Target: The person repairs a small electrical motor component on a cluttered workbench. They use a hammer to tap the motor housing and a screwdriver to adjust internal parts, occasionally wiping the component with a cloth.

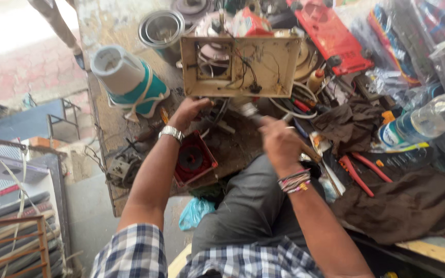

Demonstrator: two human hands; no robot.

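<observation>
Left hand point(189, 109) should brace the casing point(240, 66) firmly; right hand point(279, 140), closed around a tool point(251, 110), works squarely.

The tool point(251, 110) in the right hand point(280, 144) is blurred beyond telling. The left hand point(187, 110) has its fingertips hidden under the cream casing point(279, 64). The clear bottle point(428, 121) is cut off at the right edge.

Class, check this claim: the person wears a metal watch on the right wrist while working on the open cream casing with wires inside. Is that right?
Not quite. The head view shows the metal watch on the left wrist; the right wrist carries coloured bands. The open cream casing with wires inside is as stated.
</observation>
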